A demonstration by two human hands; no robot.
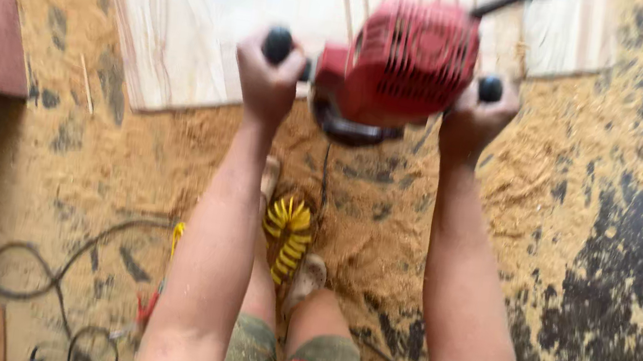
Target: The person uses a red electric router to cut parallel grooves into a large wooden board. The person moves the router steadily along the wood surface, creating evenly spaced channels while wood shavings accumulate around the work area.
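Sawdust-covered floor fills the view, with a pale wooden panel lying at the top. A red power router sits at the panel's near edge, above the sawdust. The left hand has its grip closed around 1 black knob handle; the right hand is closed around the other. A yellow coiled hose lies between the feet, and a black cable loops at lower left.

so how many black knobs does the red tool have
2. One knob sticks out of the left hand on the tool's left side; the other knob shows above the right hand on its right side. Both are partly hidden by fingers.
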